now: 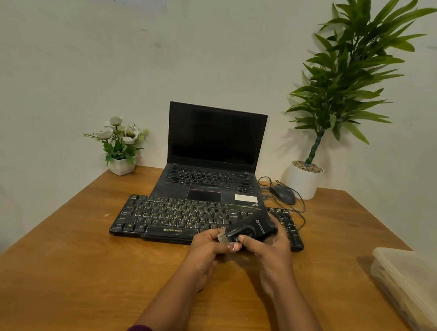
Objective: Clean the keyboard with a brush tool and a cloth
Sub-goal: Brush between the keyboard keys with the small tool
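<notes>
Wooden table (75, 271), viewed from the near edge. A black keyboard (172, 217) lies flat across the middle of the table, its near edge marked ZEBRONICS. Both hands are raised together just above the keyboard's near right portion. The right hand (271, 249) has its fingers curled round the body of a black brush tool (253, 227), gripping it. The left hand (206, 244) pinches the pale, translucent end of the same tool between thumb and fingertips. The tool appears clear of the keys; contact cannot be confirmed. An open laptop (215, 139) with a dark screen stands directly beyond the keyboard, touching its far edge. A wired mouse (284, 193) sits just right of the laptop. A small flower pot (121, 145) stands at far left, a tall potted plant (348, 71) at far right. A translucent plastic container (410, 284) rests at the right edge, well apart from the hands.
</notes>
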